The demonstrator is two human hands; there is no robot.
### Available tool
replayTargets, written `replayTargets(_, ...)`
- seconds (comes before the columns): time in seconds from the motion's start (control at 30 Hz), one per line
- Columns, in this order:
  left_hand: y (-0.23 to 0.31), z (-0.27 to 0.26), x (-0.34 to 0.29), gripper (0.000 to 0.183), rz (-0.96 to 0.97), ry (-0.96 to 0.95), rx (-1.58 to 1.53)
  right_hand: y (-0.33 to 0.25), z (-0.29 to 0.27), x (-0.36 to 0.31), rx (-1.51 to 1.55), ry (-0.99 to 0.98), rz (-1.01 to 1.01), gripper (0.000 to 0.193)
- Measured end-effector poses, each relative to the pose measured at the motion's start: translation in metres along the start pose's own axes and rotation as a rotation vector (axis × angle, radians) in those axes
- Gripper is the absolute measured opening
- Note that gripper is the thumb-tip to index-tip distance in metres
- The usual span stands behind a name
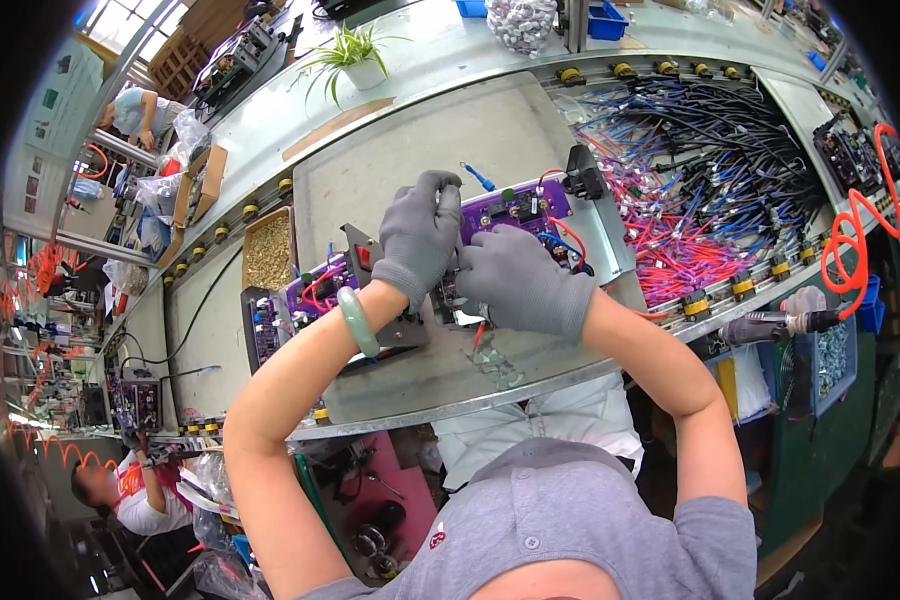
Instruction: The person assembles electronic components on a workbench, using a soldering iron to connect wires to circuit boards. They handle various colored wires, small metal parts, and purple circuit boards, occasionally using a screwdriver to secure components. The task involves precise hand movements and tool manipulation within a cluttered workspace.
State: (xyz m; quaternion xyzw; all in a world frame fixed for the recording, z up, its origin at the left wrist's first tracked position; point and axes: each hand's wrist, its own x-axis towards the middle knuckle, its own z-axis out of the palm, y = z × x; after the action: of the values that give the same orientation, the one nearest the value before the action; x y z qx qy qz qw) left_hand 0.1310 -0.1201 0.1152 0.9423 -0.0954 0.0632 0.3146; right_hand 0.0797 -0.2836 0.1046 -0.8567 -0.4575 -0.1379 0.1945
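Both my hands wear grey gloves and meet over an electronic assembly on the bench. My left hand (419, 232) is closed, fingers curled, at the left edge of a purple circuit board (518, 208). Beside it my right hand (523, 279) is closed too, its fingertips bent in at the board's near left side. Whatever the fingers grip is hidden by the gloves. The board sits in a metal housing (610, 238) with a black socket (583, 174) at its far right corner. A blue-ended wire (478, 177) sticks up behind the board.
Left of my hands stands a second assembly with a purple board (318, 287). A wide heap of black, blue and pink wires (705, 190) fills the right side. A power screwdriver (782, 322) hangs by a red coiled hose (842, 245). Brass-coloured small parts fill a box (269, 252).
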Motion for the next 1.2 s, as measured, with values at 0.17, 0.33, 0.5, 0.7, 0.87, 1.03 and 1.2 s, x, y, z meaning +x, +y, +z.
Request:
replayTargets(0.17,-0.001,-0.009,0.0,0.026,0.1,-0.037,0.045,-0.006,-0.01,-0.012,0.249,0.104,0.206,0.012)
replayTargets(0.33,0.018,-0.025,-0.017,0.022,0.296,0.094,0.11,-0.011,-0.008,-0.007,0.318,0.305,0.461,0.022)
replayTargets(0.5,0.046,-0.035,-0.044,0.027,0.273,-0.014,-0.099,-0.016,-0.005,0.006,0.601,0.408,0.457,0.016)
replayTargets(0.7,0.038,-0.079,-0.052,0.037,0.335,-0.114,-0.133,-0.012,-0.02,0.005,0.908,0.449,0.568,0.019)
replayTargets(0.87,0.038,-0.078,-0.048,0.031,0.158,-0.126,-0.383,-0.014,-0.019,0.009,0.811,0.387,0.527,0.017)
replayTargets(1.03,0.035,-0.067,-0.035,0.023,0.144,-0.183,-0.312,-0.015,-0.019,0.006,0.762,0.415,0.539,0.015)
replayTargets(1.2,0.029,-0.055,-0.035,0.026,0.121,-0.094,-0.01,-0.024,-0.009,0.007,0.485,0.639,0.53,0.016)
